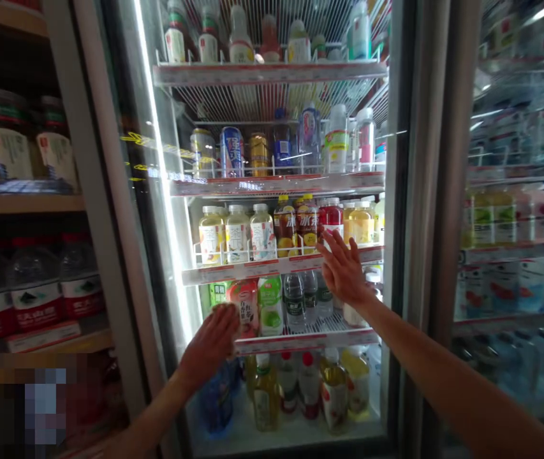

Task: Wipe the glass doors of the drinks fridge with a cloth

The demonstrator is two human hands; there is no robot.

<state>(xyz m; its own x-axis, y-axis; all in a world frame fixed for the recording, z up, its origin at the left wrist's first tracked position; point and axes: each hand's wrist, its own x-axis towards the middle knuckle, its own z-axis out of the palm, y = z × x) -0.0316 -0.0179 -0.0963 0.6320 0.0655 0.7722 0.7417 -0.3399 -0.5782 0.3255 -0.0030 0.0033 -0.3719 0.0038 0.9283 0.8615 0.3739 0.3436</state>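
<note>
My right hand (pixel 343 268) is raised in front of a lit drinks cooler, its fingers spread and nothing in them. It is nearest to the middle shelf (pixel 276 268), by a red-capped bottle (pixel 331 217) and two dark iced-tea bottles (pixel 285 223). Lower on the left, my left hand (pixel 214 338) reaches forward with its fingers stretched out, holding nothing that I can see. It partly covers a red drink carton (pixel 243 306); a green bottle (pixel 270 305) stands to the right. Whether either hand touches the glass, I cannot tell.
Light reflections (pixel 171 153) lie across the glass. Cans (pixel 231 152) and bottles fill the upper shelves, and large bottles (pixel 266 395) stand at the bottom. A metal frame (pixel 448 159) divides off another cooler on the right. Wooden shelving with red-labelled water bottles (pixel 37 299) is at left.
</note>
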